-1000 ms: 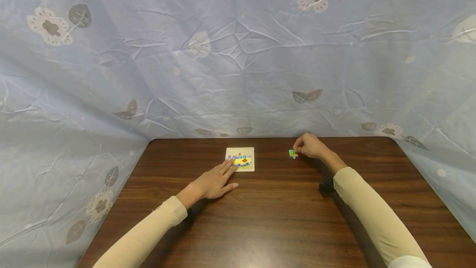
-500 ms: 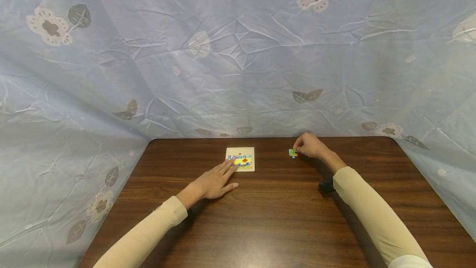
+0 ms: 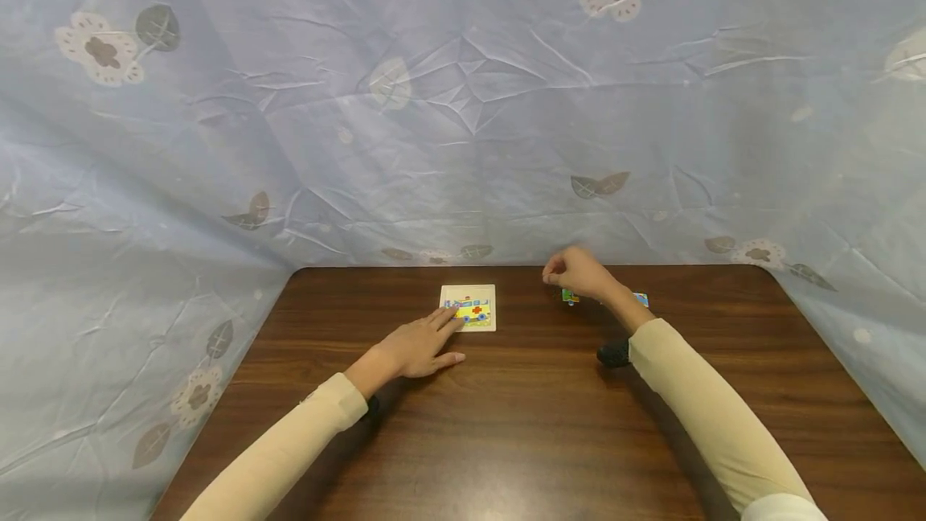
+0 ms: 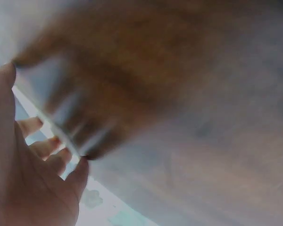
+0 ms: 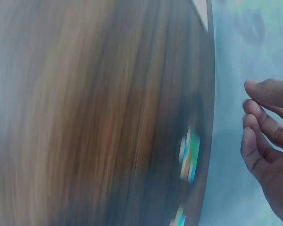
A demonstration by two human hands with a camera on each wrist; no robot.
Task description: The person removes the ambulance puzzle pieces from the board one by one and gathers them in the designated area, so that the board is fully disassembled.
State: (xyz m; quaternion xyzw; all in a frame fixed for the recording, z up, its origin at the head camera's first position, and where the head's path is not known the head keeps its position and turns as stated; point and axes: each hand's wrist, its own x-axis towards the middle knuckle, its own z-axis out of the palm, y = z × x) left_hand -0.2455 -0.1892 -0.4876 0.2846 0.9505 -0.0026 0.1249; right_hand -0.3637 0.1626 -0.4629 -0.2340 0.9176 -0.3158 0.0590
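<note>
My left hand (image 3: 415, 344) lies flat with spread fingers, its fingertips resting on a small white-framed jigsaw puzzle (image 3: 477, 313) that shows a yellow bus with a red cross. My right hand (image 3: 581, 273) hovers near the table's far edge, fingers curled and thumb close to the index finger. In the right wrist view no piece shows between those fingertips (image 5: 250, 104), though something small could be hidden. A green-and-blue puzzle piece (image 3: 570, 297) lies on the table just below the right hand. Another blue piece (image 3: 641, 298) lies to its right, partly behind the wrist.
Everything rests on a dark brown wooden table (image 3: 506, 424). A pale blue floral cloth (image 3: 463, 143) hangs behind its far edge and along the sides. Black wrist-worn devices sit beneath the right cuff (image 3: 613, 354) and the left cuff.
My right hand has risen off the green-and-blue piece and shifted left past it, uncovering the blue piece at right. The left hand stays on the puzzle.
</note>
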